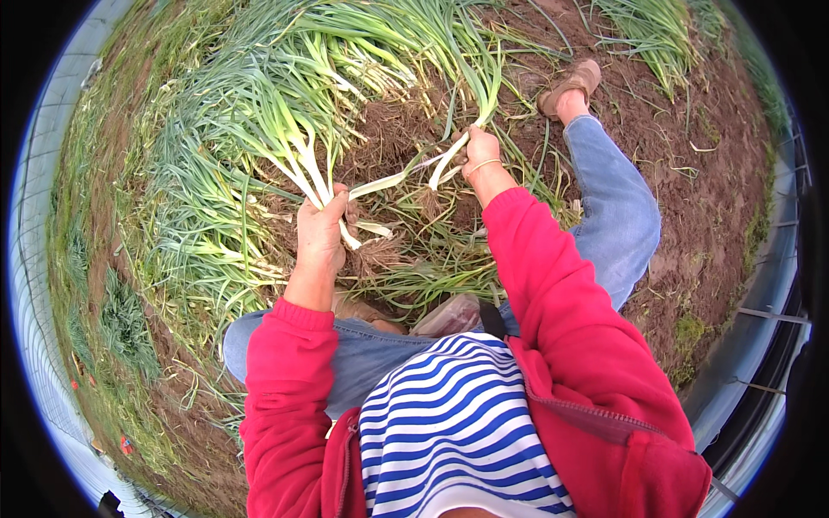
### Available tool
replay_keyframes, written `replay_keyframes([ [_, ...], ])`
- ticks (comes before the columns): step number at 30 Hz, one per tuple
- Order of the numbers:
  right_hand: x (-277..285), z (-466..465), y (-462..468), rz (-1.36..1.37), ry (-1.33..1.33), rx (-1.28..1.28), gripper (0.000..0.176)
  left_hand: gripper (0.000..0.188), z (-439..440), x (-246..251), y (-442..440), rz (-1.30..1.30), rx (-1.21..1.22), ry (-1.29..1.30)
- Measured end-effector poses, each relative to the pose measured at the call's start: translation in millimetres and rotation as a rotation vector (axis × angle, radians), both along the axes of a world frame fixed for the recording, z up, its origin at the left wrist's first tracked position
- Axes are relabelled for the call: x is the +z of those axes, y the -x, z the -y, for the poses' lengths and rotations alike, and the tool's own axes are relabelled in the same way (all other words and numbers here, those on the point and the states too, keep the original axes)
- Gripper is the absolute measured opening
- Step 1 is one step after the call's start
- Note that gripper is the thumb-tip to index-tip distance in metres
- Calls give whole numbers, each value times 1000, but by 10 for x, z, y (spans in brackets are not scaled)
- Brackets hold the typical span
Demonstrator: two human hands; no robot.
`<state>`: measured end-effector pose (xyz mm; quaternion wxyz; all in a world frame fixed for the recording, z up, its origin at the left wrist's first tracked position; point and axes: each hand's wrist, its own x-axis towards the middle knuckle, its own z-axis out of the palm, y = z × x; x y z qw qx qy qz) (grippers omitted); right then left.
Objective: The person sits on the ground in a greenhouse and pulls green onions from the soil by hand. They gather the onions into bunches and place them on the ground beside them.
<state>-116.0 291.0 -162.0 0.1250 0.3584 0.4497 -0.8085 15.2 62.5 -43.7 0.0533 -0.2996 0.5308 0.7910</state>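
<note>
My left hand [322,230] is closed around the white stalks of a few green onions [304,162]. Their leaves point up and away, and a tuft of brown roots [375,256] hangs below the fist. Up and to the right, my right hand [480,150] grips another green onion [445,162] by its stalk, its roots dangling lower. A pale strip of leaf sheath [382,184] stretches between the two hands; the fingers hide both of its ends.
A large heap of green onions [259,97] curves around the front and left. Loose leaves [447,278] litter the soil between my legs. Another bundle [654,39] lies at far right. My outstretched foot [573,84] rests on bare soil. Plastic sheeting [745,285] borders the right side.
</note>
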Motion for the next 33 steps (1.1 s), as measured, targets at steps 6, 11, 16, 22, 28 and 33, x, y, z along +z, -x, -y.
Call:
replay_keyframes([
  [6,447,-11,-227,-107,139,359,16,17,166,-107,-64,28,-214,385],
  [11,768,576,-588,-227,241,572,20,29,-170,-54,27,-42,-334,-70],
  [16,581,522,-846,-352,2,958,36,32,-45,234,204,12,-332,-163],
  [22,-572,-223,-1398,-433,-1157,2265,37,44,674,1523,915,-529,-234,-564],
  [28,-289,92,-824,-594,-1042,1640,53,22,1618,2684,903,-941,-277,-361],
  [33,-307,189,501,-709,-1169,943,41,40,1107,1253,539,-535,323,-227],
])
